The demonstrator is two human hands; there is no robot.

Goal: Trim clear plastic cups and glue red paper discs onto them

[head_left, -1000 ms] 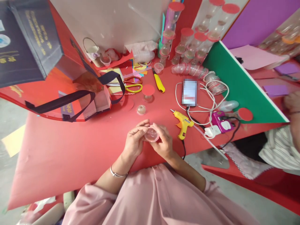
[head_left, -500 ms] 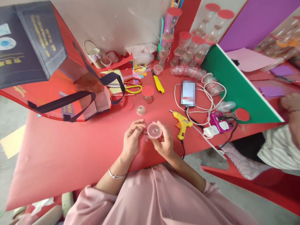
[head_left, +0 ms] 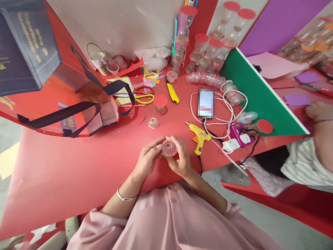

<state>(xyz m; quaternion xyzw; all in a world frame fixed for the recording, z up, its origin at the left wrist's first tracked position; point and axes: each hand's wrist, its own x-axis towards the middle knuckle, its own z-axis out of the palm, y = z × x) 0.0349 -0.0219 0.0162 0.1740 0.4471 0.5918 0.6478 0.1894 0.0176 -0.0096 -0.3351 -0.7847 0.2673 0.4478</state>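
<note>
A small clear plastic cup (head_left: 169, 148) with a round rim faces up between my two hands, over the red table. My right hand (head_left: 181, 158) grips it from the right, thumb and fingers curled round its side. From the left, my left hand (head_left: 148, 159) has its thumb and fingers against the cup's edge; some of its fingertips are hidden behind the cup. Just beyond stand a small domed clear cup (head_left: 153, 122) and a clear cup piece with a red round lid (head_left: 160, 103). A yellow hot glue gun (head_left: 199, 137) lies to the right.
A big red and navy bag (head_left: 61, 83) stands left. Behind are scissors (head_left: 143, 99), a yellow utility knife (head_left: 172, 92) and several sandglass-like cups (head_left: 182, 41). A phone (head_left: 205, 103) with cables, a power adapter (head_left: 241, 134) and a green divider (head_left: 262, 97) are right, beside another person's arm (head_left: 322, 139).
My left hand has come in closer to the cup, its fingers now against the cup's left edge. The cup has tilted slightly. The whole view has shifted a little.
</note>
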